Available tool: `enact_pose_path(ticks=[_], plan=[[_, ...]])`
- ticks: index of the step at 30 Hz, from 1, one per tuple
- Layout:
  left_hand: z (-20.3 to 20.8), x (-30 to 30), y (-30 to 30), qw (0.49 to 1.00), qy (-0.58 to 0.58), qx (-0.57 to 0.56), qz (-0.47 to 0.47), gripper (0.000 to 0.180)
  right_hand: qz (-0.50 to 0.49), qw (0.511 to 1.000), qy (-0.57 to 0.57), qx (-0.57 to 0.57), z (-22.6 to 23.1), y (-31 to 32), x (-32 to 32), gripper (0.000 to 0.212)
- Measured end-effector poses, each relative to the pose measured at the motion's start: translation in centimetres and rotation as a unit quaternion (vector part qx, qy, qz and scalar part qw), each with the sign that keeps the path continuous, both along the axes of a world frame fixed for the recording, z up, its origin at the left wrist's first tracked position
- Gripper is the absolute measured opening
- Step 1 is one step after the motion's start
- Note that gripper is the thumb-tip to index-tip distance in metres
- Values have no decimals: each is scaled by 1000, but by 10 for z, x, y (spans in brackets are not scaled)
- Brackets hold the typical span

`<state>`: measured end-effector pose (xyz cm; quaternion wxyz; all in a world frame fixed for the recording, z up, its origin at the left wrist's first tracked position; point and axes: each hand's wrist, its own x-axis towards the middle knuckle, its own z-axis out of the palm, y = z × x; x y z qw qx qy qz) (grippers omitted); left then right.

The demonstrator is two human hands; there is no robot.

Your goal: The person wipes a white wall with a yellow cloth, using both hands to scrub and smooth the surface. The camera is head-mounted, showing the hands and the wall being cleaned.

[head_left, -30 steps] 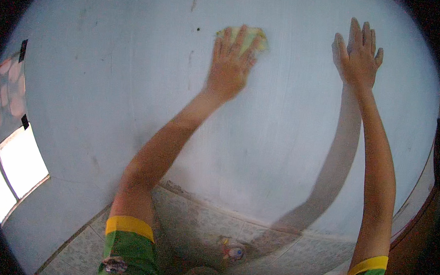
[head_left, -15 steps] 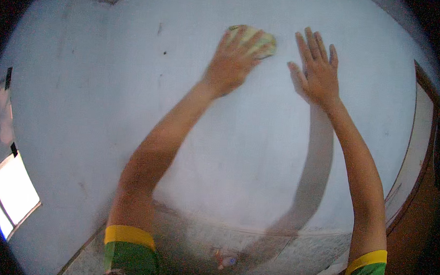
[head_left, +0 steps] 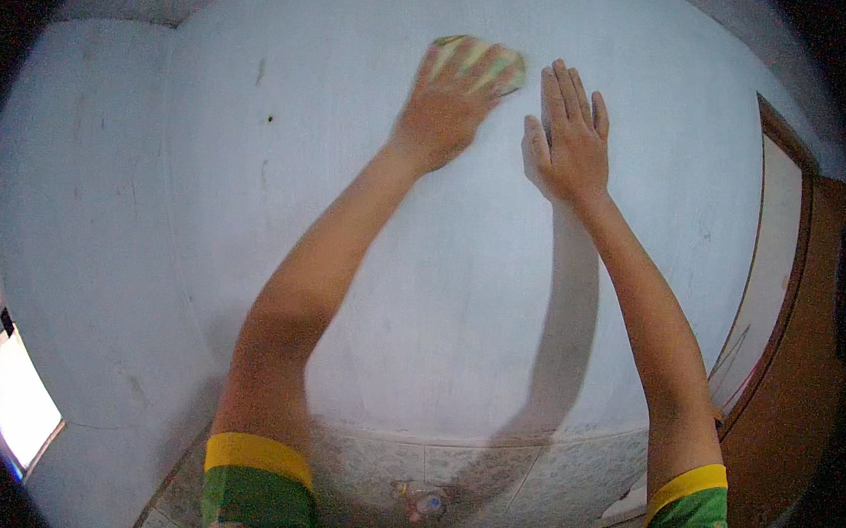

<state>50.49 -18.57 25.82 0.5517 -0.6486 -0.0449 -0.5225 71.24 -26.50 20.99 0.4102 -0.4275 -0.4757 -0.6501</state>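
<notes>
A yellow-green cloth (head_left: pixel 512 73) lies against the pale blue wall (head_left: pixel 432 264), high up in view. My left hand (head_left: pixel 439 118) presses it there, fingers spread over it and slightly blurred. Parts of the cloth show between and beyond the fingertips; the rest is hidden under the hand. Just to the right, my right hand (head_left: pixel 576 148) rests against the wall with its fingers stretched upward and nothing in it. Both arms reach up, in green sleeves with yellow cuffs.
Grey patterned tiles (head_left: pixel 377 455) run below the painted wall, with a small blurred object (head_left: pixel 427 502) near the bottom centre. A bright window (head_left: pixel 20 402) is at the far left. A brown-framed doorway (head_left: pixel 798 214) and brown door (head_left: pixel 785 402) stand at the right.
The view has shifted to the right. Against the wall, my left hand and the cloth have slid up and right, nearer my right hand. The right hand's fingers are closer together.
</notes>
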Motion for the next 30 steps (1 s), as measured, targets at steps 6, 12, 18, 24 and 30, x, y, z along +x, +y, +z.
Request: enact_pose_path(ticks=[6,12,18,24,30], plan=[[78,-96,33,976,-182,-45,114,53,23,999,-19,17,1,12,-19,84],[-18,-42,11,996,-79,-10,30,50,11,980,-148,-130,-35,1,-45,87],[-141,-161,32,977,-82,-159,121,55,-20,926,-230,-297,-113,-26,-4,87],[-123,-168,59,935,-316,-126,105,58,27,970,-122,-210,-121,-4,-38,89],[-247,-109,16,964,-5,-257,61,50,52,976,-98,-189,-106,14,-39,85]])
